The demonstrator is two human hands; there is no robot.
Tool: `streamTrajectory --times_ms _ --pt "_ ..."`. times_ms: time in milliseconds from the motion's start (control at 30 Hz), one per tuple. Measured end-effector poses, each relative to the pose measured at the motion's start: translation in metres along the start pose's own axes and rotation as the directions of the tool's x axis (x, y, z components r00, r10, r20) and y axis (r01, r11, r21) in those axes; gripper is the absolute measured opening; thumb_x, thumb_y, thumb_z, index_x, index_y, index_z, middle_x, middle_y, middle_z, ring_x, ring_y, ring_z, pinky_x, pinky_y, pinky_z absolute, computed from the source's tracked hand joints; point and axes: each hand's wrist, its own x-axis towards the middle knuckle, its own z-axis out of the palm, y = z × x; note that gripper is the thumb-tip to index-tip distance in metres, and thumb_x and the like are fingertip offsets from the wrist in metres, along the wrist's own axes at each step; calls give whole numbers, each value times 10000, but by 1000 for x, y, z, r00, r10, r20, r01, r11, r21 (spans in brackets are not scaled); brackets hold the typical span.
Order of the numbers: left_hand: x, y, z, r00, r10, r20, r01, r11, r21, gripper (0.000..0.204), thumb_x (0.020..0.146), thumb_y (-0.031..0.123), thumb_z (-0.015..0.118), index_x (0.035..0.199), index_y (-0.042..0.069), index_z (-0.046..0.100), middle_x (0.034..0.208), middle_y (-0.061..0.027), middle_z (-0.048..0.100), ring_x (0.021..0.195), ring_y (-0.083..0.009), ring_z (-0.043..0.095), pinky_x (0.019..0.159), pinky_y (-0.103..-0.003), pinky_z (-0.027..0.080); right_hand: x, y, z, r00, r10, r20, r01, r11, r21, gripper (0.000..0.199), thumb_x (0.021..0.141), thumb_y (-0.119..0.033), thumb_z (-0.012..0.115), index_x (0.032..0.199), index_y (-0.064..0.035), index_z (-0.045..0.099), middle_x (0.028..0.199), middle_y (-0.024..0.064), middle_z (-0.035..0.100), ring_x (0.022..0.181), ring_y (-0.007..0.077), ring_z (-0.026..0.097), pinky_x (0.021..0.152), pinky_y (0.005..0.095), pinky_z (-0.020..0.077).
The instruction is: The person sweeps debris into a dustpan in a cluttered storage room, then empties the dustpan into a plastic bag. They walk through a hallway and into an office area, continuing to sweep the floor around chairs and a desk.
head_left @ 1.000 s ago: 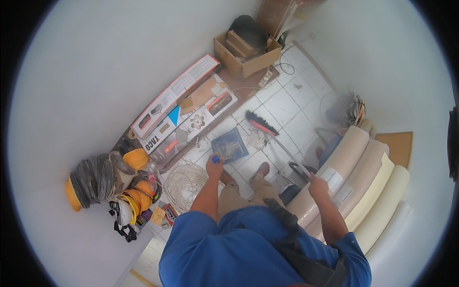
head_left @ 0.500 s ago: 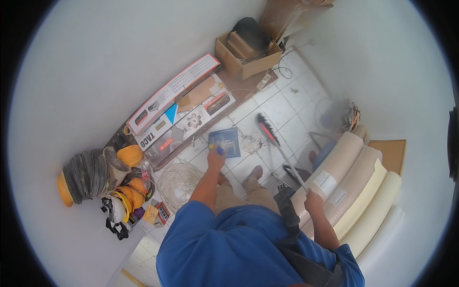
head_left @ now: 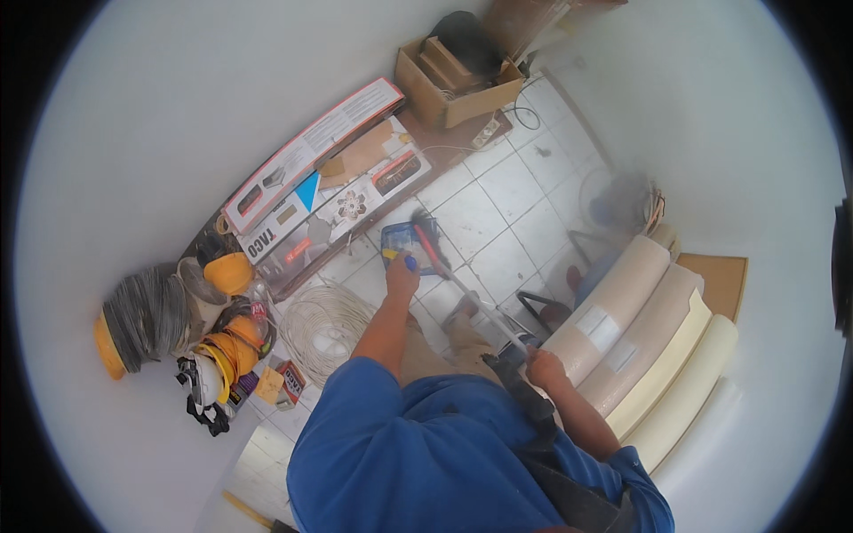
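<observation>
Your left hand point(head_left: 402, 278) grips the dustpan point(head_left: 394, 238), right hand point(head_left: 545, 367) clamped on the broom point(head_left: 481, 306). Broom head point(head_left: 426, 250) now at the dustpan's right edge, previously apart from it.

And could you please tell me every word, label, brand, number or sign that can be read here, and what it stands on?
I leave wording and brands uncopied; print shows on:
Flat white carton with blue triangle: large black letters, readable.
Small red-and-white box: large letters, readable.
Long red-edged carton: small print, unreadable.
White labels on wrapped rolls: too small to read.
</observation>
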Motion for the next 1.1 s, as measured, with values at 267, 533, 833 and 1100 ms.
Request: streamTrajectory --times_ms 267,533,833,1100 --pt "-4 -6 -40 987 -152 49 155 986 -66 365 792 188 746 1125 88 634 1065 -178 676 1016 -388 629 876 -440 497 -56 13 -48 985 146 -86 -148 989 -8 380 941 -256 527 1311 -178 567 952 202 696 909 375 677 809 488 523" --pt "-35 -44 -66 980 -162 -111 155 985 -70 378 797 238 771 1106 64 639 963 -192 695 906 -362 671 804 -414 515 14 22 -51 984 99 -145 -129 968 -214 413 950 -178 484 1348 -74 516 953 175 704 879 342 694 771 458 545" --pt "-29 -47 -59 980 -176 -90 172 984 -57 374 790 201 750 1117 56 640 993 -203 691 949 -379 661 835 -430 513 -5 -11 -34 999 -30 -18 23 948 -317 435 956 -204 486 1385 -137 508 969 175 692 876 340 693 754 450 548" --pt "-25 -75 -97 995 -69 -66 62 993 -102 377 792 175 764 1126 68 626 1013 -183 696 950 -357 672 831 -410 520 -63 11 -48 983 130 -127 -149 977 -152 409 957 -250 514 1351 -146 537 900 190 698 867 362 683 780 486 528"
